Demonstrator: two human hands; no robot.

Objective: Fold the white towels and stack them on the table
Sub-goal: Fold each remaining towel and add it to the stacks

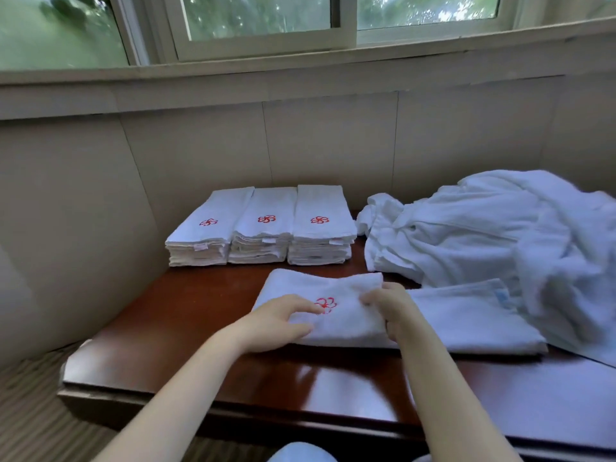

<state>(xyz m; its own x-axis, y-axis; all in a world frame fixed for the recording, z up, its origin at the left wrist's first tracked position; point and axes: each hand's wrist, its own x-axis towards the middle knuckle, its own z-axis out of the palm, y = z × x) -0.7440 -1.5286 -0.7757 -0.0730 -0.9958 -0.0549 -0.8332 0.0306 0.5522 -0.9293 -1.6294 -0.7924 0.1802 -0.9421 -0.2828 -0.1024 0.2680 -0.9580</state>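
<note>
Dark red-brown desk against a panelled wall, window above.

Back of desk: 3 stacks of folded white towels side by side, touching, a red flower emblem on each top towel.

Right side: loose heap of unfolded white towels.

Front centre: folded towel, red emblem up, just beside a flat towel that extends right. Left hand grips its left end, right hand pinches its right end, with the emblem between them.
</note>
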